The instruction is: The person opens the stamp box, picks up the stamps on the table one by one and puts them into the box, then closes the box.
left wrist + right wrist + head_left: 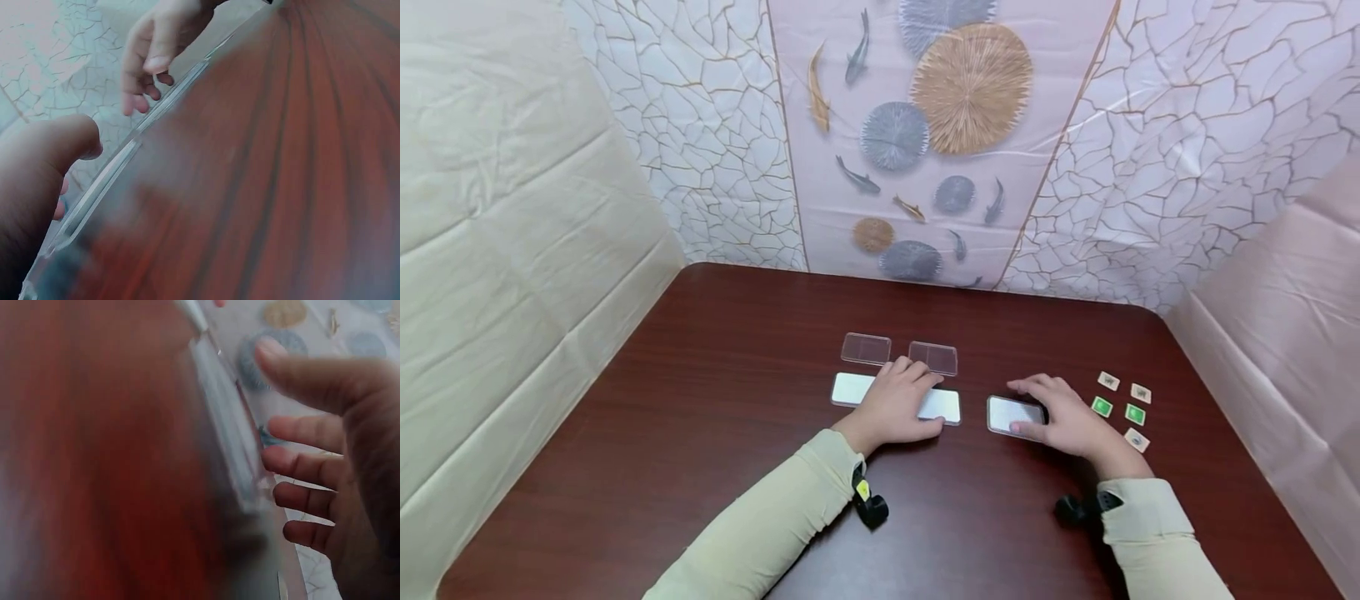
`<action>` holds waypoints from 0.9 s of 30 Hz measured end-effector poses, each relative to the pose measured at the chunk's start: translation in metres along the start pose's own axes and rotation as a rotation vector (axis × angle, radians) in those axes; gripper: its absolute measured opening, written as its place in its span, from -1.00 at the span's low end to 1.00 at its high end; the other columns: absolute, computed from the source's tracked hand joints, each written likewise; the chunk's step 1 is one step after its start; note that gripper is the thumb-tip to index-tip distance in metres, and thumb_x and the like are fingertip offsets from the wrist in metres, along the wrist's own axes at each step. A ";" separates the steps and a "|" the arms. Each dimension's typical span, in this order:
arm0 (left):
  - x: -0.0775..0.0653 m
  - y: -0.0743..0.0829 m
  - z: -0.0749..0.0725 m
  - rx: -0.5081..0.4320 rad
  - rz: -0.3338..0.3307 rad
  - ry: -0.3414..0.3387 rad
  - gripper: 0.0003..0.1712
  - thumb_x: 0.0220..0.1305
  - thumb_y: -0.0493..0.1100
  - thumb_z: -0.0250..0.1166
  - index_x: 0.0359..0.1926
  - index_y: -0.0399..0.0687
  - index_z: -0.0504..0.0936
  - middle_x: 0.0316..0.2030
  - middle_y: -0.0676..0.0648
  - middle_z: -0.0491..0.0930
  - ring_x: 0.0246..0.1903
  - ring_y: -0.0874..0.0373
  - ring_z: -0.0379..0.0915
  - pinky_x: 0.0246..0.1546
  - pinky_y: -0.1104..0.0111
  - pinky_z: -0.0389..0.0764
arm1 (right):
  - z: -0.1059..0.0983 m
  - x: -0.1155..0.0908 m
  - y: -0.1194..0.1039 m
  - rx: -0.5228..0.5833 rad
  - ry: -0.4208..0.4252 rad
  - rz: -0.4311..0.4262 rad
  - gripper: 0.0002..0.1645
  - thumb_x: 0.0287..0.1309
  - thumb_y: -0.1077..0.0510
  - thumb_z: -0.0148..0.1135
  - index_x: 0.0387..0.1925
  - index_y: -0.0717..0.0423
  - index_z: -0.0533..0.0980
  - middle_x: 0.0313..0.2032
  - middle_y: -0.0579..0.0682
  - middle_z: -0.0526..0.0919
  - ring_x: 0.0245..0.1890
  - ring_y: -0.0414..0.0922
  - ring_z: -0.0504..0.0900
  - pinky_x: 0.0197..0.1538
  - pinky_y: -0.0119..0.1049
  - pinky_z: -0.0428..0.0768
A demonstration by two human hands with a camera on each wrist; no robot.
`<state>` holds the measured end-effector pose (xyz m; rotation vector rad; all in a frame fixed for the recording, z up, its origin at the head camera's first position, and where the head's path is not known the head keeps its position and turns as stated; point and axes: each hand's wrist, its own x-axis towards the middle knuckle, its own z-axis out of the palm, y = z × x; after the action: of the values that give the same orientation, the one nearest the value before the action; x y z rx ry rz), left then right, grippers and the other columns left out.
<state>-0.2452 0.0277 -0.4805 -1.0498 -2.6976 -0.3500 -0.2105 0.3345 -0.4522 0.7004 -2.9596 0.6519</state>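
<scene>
My left hand (898,406) lies over a bright white, flat rectangular area in clear-edged casing, its fingers spread toward the back. White shows to the left (852,388) and right (942,406) of that hand; the middle is hidden under it. Beside it on the right sits a smaller flat rectangular box (1004,413) with a white top. Around the right end of this box stands my right hand (1063,417), thumb near the front edge and fingers near the back. In the right wrist view the fingers (306,464) are extended, with a gap between them and the blurred box edge.
Two clear plastic covers (867,348) lie behind the left hand; its fingertips overlap the right one (936,358). Several small square tiles lie right of the right hand, including a green one (1101,407) and a cream one (1137,440). Patterned cloth (722,167) hangs behind the dark table (700,400).
</scene>
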 end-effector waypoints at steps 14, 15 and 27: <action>0.026 0.033 0.012 0.019 0.005 -0.039 -0.30 0.15 0.36 0.21 0.24 0.16 0.59 0.10 0.11 0.51 0.04 0.13 0.30 0.10 0.17 0.34 | 0.011 -0.005 0.008 -0.001 0.031 -0.040 -0.36 -0.06 0.03 0.55 0.12 0.03 0.60 -0.02 -0.01 0.54 0.00 0.00 0.40 -0.05 -0.07 0.43; 0.026 0.033 0.012 0.022 0.003 -0.047 -0.30 0.16 0.36 0.21 0.24 0.17 0.59 0.10 0.12 0.51 0.03 0.13 0.30 0.10 0.16 0.34 | 0.012 -0.005 0.009 0.001 0.032 -0.042 -0.36 -0.06 0.03 0.55 0.12 0.02 0.60 -0.02 -0.02 0.54 0.00 -0.01 0.39 -0.04 -0.07 0.44; 0.026 0.033 0.015 0.025 0.000 -0.064 -0.30 0.16 0.38 0.20 0.23 0.18 0.59 0.11 0.12 0.50 0.03 0.13 0.29 0.13 0.16 0.32 | 0.013 -0.001 0.015 0.054 0.089 -0.044 -0.38 -0.07 0.06 0.55 0.11 0.03 0.60 -0.03 -0.02 0.52 0.01 0.00 0.37 -0.02 -0.02 0.43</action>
<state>-0.2435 0.0726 -0.4827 -1.0714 -2.7514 -0.2867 -0.2152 0.3416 -0.4694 0.7179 -2.8475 0.7425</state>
